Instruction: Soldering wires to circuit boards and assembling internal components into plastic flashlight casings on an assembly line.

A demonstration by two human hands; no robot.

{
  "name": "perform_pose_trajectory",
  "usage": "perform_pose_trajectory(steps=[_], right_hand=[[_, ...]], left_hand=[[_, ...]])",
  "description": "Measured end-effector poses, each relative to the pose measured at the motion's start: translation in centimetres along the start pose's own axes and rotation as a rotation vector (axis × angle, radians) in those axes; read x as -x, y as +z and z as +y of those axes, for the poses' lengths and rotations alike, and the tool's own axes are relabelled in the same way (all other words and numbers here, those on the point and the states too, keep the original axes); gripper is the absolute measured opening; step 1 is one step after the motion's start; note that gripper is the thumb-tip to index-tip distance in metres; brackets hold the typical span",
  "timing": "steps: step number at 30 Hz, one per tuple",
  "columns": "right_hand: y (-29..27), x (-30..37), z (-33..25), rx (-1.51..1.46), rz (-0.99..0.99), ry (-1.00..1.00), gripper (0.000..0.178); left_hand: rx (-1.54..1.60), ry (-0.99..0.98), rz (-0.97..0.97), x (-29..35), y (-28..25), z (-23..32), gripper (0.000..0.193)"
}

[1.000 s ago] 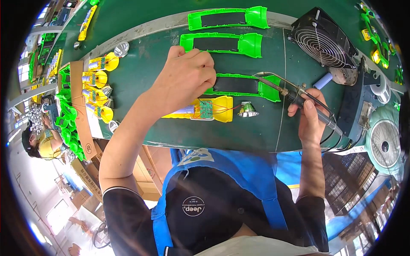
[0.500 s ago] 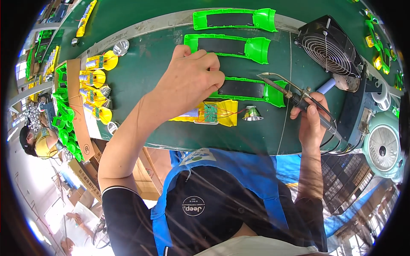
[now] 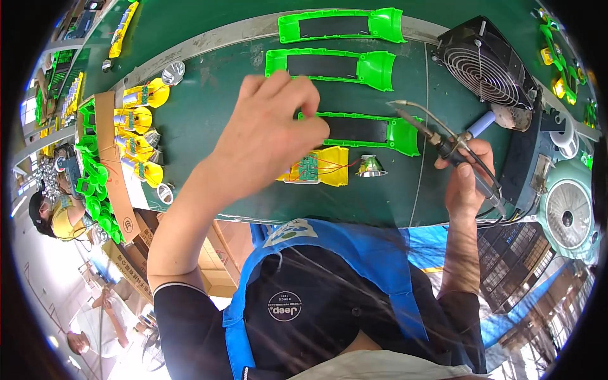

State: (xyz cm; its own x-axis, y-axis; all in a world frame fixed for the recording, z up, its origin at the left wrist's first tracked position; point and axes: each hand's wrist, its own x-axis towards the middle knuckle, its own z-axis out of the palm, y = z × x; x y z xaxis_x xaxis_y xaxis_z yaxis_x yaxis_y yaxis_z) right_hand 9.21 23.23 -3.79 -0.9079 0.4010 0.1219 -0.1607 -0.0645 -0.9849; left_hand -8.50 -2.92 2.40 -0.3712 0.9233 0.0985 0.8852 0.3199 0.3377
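Now the left hand [image 3: 269, 130] sits a little nearer the person relative to the near green shell [image 3: 401, 136], and the shell's narrow left end shows, where the fingers cover it in the earlier views. The soldering iron [image 3: 451, 155] shifts as well: its tip, earlier in front of the shell's flared end, now stands past the shell's far edge. To my judgement, the fingers and the tip are both easing off the shell, and no soldering is under way at this instant.

To the right of the shell, the right hand [image 3: 467, 183] grasps the soldering iron firmly around its handle. The tool's long axis runs slantwise, with the tip pointing left and away from the person, and the cable end back toward them.

The shell's own long axis runs left to right, flared end rightward, hollow side up around a black strip [image 3: 358, 130].

At the shell's left end, the left hand curls, thumb and forefinger close together; I cannot tell whether they pinch anything small or touch the shell.

On the person's side of the shell lies the yellow casing [image 3: 334, 170], partly hidden by that hand, roughly parallel to the shell.
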Motion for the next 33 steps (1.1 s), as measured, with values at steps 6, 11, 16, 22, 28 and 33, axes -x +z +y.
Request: perform_pose_trajectory(steps=[6,11,16,22,28,33], right_hand=[[2.5,-2.7,2.1,-0.108,0.040,-0.072,0.033],[7.9,-2.5,2.1,-0.207,0.138,0.030,0.029],[9.5,-0.7,2.4,-0.314,0.098,0.066,0.030],[9.2,-0.8,2.4,-0.367,0.103,0.096,0.031],[9.4,-0.6,2.4,-0.360,0.114,0.093,0.029],[9.2,-0.5,2.7,-0.352,0.099,0.074,0.028]], left_hand=[[0.118,0.009,0.022,0.9,2.1,2.4,0.016],[0.108,-0.054,0.256,0.7,4.6,4.4,0.016],[0.015,-0.212,0.438,0.4,6.2,5.0,0.009],[-0.132,-0.200,-0.049,-2.1,3.7,4.9,0.013],[-0.208,-0.178,-0.105,-3.0,4.1,5.0,0.019],[-0.029,-0.267,0.073,-1.5,4.8,5.0,0.006]])
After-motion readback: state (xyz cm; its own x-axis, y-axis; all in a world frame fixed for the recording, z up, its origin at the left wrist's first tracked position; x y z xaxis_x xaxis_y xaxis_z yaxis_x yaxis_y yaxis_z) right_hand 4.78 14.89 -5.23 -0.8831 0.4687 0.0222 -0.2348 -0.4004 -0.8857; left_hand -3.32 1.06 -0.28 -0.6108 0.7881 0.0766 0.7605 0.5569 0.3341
